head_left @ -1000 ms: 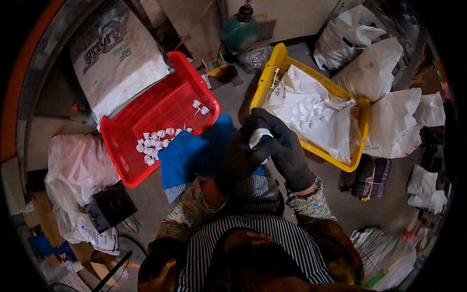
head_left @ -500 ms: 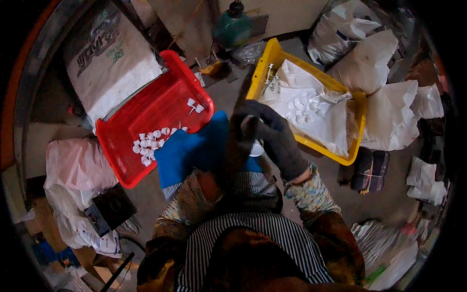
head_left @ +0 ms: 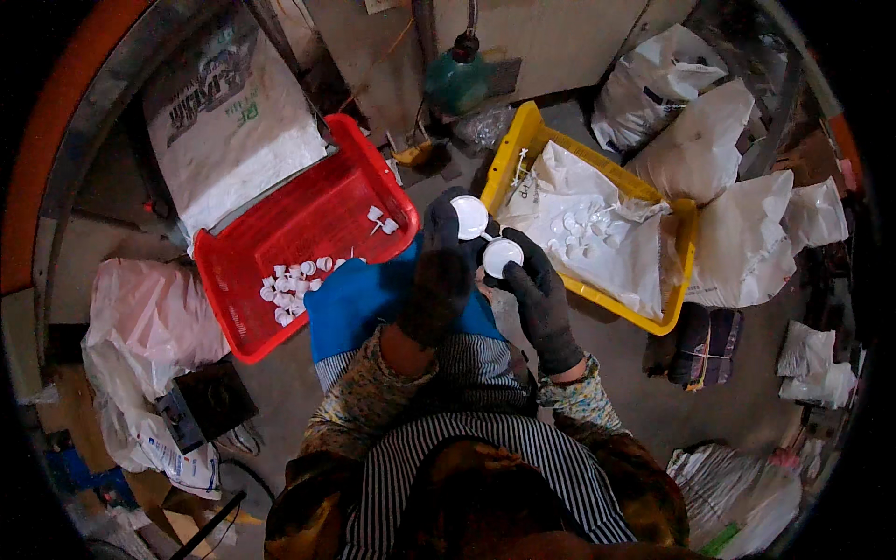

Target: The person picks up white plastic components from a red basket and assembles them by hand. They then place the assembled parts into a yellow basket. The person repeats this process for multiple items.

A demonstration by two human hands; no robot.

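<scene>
Just above my lap, a pair of round white plastic caps point(head_left: 502, 259) is held between both gloved hands, with a short white strip apparently linking them. My left hand point(head_left: 442, 280), in a dark glove, grips the upper cap by its edge. The other cap is pinched between the thumb and fingers of my right hand point(head_left: 541, 303). To the left, a red plastic basket point(head_left: 245, 331) holds a cluster of small white caps point(head_left: 287, 289) and a linked pair near its right side. A yellow basket point(head_left: 689, 271) at the right is lined with a white bag, on which translucent-white round pieces point(head_left: 581, 231) lie.
A large printed white sack point(head_left: 233, 121) stands behind the red basket. Stuffed white sacks point(head_left: 747, 238) crowd the right side, near a tied dark bundle point(head_left: 707, 345). A green bottle point(head_left: 457, 79) is at the back. A black box point(head_left: 207, 406) and pinkish bag point(head_left: 154, 308) sit left.
The white caps have come into clear view, held face up between both hands. My left hand, dark and blurred before, shows clearly. The view has shifted slightly.
</scene>
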